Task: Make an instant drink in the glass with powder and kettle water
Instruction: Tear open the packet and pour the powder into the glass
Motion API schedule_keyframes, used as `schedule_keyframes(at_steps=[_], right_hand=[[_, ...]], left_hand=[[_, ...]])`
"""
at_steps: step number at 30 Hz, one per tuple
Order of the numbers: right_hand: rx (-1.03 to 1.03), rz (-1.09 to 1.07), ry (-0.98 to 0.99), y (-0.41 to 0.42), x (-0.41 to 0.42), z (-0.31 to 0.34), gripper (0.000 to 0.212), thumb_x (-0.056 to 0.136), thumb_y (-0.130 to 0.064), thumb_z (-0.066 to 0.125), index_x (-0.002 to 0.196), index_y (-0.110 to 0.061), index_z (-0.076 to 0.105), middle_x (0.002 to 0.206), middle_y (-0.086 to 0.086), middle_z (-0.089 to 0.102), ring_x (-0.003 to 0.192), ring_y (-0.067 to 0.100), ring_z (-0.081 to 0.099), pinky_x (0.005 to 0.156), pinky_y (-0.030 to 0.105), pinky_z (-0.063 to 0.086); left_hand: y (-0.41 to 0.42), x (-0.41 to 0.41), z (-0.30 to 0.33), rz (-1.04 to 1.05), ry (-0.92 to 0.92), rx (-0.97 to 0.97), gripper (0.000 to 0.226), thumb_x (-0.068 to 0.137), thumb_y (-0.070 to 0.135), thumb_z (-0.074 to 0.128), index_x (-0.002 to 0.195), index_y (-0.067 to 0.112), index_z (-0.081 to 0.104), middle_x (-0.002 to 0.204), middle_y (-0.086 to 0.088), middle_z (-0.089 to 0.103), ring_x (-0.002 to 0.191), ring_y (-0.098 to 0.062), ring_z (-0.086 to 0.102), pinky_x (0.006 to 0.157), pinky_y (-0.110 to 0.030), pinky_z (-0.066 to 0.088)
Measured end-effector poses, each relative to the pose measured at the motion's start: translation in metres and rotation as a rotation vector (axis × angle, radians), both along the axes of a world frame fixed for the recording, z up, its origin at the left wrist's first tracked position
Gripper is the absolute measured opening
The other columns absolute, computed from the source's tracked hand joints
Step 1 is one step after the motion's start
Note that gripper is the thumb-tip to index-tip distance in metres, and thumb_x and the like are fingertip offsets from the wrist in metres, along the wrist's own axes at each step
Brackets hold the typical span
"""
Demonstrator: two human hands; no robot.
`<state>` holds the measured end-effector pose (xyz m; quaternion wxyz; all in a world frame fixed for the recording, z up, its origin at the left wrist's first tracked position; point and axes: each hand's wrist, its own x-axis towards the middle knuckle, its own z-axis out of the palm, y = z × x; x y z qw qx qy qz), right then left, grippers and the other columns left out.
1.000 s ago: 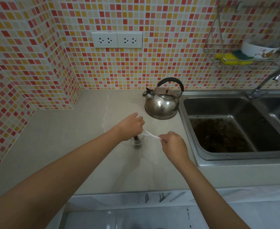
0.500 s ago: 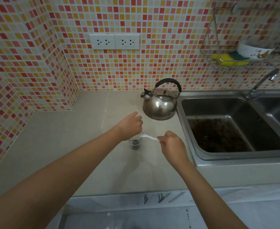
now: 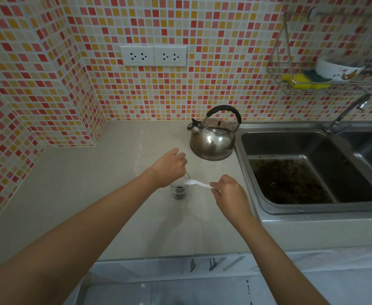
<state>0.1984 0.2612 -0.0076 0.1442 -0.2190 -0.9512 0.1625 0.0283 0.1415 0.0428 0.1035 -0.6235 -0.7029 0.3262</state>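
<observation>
A small clear glass [image 3: 179,190] with dark powder at its bottom stands on the beige counter [image 3: 92,194]. My left hand [image 3: 169,167] curls round the glass's rim from above and behind, hiding its upper part. My right hand [image 3: 229,192] pinches the handle of a white plastic spoon [image 3: 197,183], whose bowl sits level over the glass's right rim. A steel kettle [image 3: 212,142] with a black handle stands behind the glass, next to the sink.
A steel double sink [image 3: 308,172] with a stained basin lies to the right, its tap [image 3: 345,113] at the back. A wire rack [image 3: 325,84] on the tiled wall holds a sponge and a bowl. Two sockets [image 3: 153,55] sit above the counter.
The spoon's bowl has lifted from inside the glass to just above its right rim. My left hand keeps its hold on the glass; the camera view shifted slightly.
</observation>
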Motion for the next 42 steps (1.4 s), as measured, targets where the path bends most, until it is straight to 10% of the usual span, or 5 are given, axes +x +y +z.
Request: schedule_keyframes(at_steps=[13,23,28,34,42], right_hand=[[0.015,-0.044,-0.073,-0.002,0.004,0.004,0.018,0.091,-0.02,0.059,0.098,-0.015,0.074,0.087,0.005,0.068,0.076,0.018,0.059,0.068,0.031,0.054],[-1.131,-0.462,-0.032,0.018,-0.009,-0.018,0.006,0.08,-0.002,0.068,0.075,0.001,0.068,0.077,0.018,0.07,0.052,0.021,0.065,0.044,0.019,0.048],[-1.073,-0.595,-0.057,0.017,-0.025,-0.051,0.026,0.073,-0.004,0.074,0.089,0.016,0.067,0.091,0.029,0.07,0.07,0.027,0.06,0.066,0.033,0.044],[-0.982,-0.603,-0.127,0.008,-0.035,-0.064,0.022,0.072,-0.012,0.078,0.056,-0.006,0.064,0.063,0.009,0.062,0.062,0.024,0.057,0.06,0.028,0.04],[-0.953,-0.581,-0.103,0.011,-0.034,-0.071,0.015,0.072,-0.014,0.079,0.084,-0.005,0.074,0.086,0.014,0.073,0.075,0.028,0.065,0.072,0.034,0.051]], left_hand=[[-0.011,-0.004,-0.006,0.046,-0.077,0.11,0.022,0.085,0.006,0.063,0.106,0.011,0.065,0.103,-0.009,0.059,0.097,-0.025,0.052,0.081,-0.035,0.039],[-0.03,-0.015,-0.023,0.323,-0.242,0.314,0.04,0.084,0.003,0.058,0.122,0.015,0.054,0.118,-0.007,0.057,0.106,-0.024,0.054,0.094,-0.033,0.042],[-0.041,-0.019,-0.027,0.487,-0.413,0.421,0.05,0.083,0.022,0.068,0.13,0.021,0.052,0.128,-0.003,0.054,0.117,-0.022,0.05,0.096,-0.033,0.038],[-0.05,-0.021,-0.031,0.536,-0.505,0.528,0.055,0.079,0.028,0.074,0.129,0.023,0.053,0.123,-0.001,0.058,0.115,-0.022,0.052,0.093,-0.032,0.039],[-0.054,-0.021,-0.034,0.554,-0.542,0.593,0.055,0.077,0.028,0.075,0.128,0.023,0.055,0.122,-0.001,0.06,0.114,-0.022,0.053,0.093,-0.033,0.041]])
